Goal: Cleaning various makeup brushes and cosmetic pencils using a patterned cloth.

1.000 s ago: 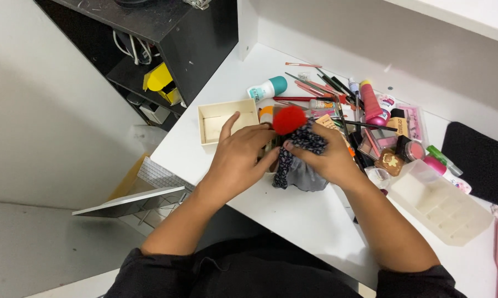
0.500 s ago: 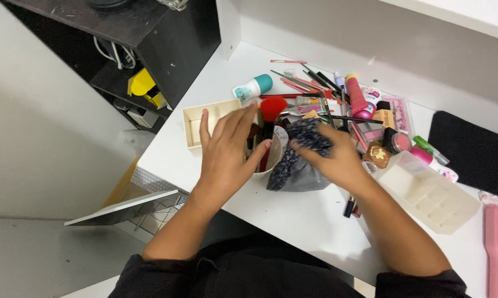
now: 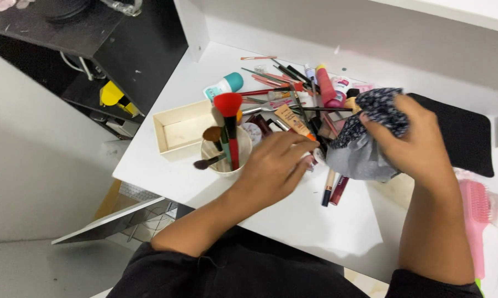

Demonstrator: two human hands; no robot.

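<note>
My right hand (image 3: 411,140) is raised above the white worktop (image 3: 309,221), fingers clenched on a soft, crumpled grey and dark speckled fabric pouch (image 3: 365,138). My left hand (image 3: 274,165) reaches forward, fingers loosely spread, holding nothing, beside the round cream cup (image 3: 227,157) of bristly makeup brushes.

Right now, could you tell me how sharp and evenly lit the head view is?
Head view: white desk brightly, evenly lit; left hand slightly motion-blurred; right hand gripping the patterned cloth sharper; black shelf dark, with little detail.
</note>
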